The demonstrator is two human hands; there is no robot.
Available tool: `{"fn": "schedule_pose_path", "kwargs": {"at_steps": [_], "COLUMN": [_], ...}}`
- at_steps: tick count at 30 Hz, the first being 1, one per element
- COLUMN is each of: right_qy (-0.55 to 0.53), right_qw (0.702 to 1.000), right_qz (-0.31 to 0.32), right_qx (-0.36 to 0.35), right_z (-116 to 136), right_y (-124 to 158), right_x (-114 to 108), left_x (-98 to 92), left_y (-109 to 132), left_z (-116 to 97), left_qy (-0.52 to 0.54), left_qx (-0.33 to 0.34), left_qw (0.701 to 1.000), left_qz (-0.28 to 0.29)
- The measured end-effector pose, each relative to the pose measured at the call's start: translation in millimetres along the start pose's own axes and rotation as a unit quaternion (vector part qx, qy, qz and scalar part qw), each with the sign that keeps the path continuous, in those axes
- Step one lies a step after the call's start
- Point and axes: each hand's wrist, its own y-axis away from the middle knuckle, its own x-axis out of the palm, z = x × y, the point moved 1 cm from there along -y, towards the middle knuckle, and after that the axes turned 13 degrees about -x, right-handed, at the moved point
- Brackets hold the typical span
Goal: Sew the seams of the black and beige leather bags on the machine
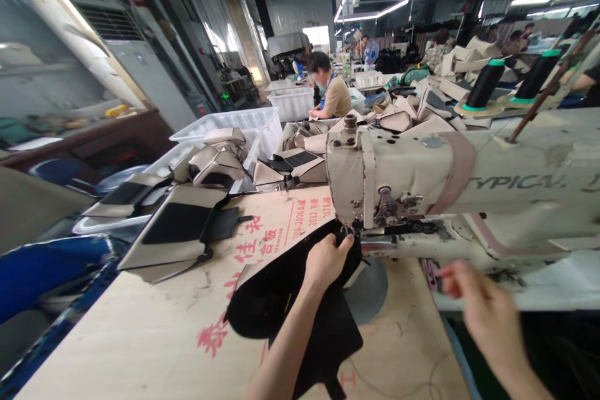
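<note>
My left hand (328, 256) is closed on the edge of a black bag piece (267, 294), thumb and fingers pinching it just below the needle area of the sewing machine (365, 181). The piece shows a dark inside and a beige outer edge, and a black flap (328, 344) hangs down over the board. On the right, my right hand (487, 306) is in the air with curled fingers, smeared by motion. Its fingertips are beside a small pink-handled tool (431, 275) at the board's edge; whether they touch it is unclear.
A plywood board (164, 337) with red lettering forms the worktop. Beige-and-black bag pieces (173, 231) lie at its left, before a white plastic crate (253, 122) of more pieces. Black thread spools (485, 84) stand above the machine. A co-worker (335, 94) sits beyond.
</note>
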Motion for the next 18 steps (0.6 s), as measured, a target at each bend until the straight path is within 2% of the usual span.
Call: {"fn": "schedule_pose_path", "kwargs": {"at_steps": [2,3,4,6,8,12,18], "right_qy": [-0.117,-0.173,-0.229,-0.291,-0.311,-0.333,-0.331], "right_qw": [0.981,0.966,0.949,0.927,0.918,0.907,0.909], "right_qz": [0.145,0.173,0.176,0.154,0.122,0.066,0.007], "right_qx": [0.059,0.085,0.123,0.180,0.212,0.247,0.255], "right_z": [25,32,36,35,29,22,26], "right_y": [3,2,1,-1,-1,2,-5], "right_x": [65,91,112,138,150,157,168], "left_x": [-0.7,-0.8,-0.8,-0.2,0.7,1.5,-2.3], "left_y": [0,0,0,0,-1,-6,-21], "left_z": [0,0,0,1,2,1,-6], "left_qy": [-0.003,-0.004,-0.004,-0.003,-0.002,0.008,0.009], "left_qx": [0.002,0.003,0.006,0.010,0.010,0.007,0.008], "left_qw": [1.000,1.000,1.000,1.000,1.000,1.000,0.999], "left_qz": [-0.003,-0.004,-0.007,-0.008,-0.003,0.016,0.039]}}
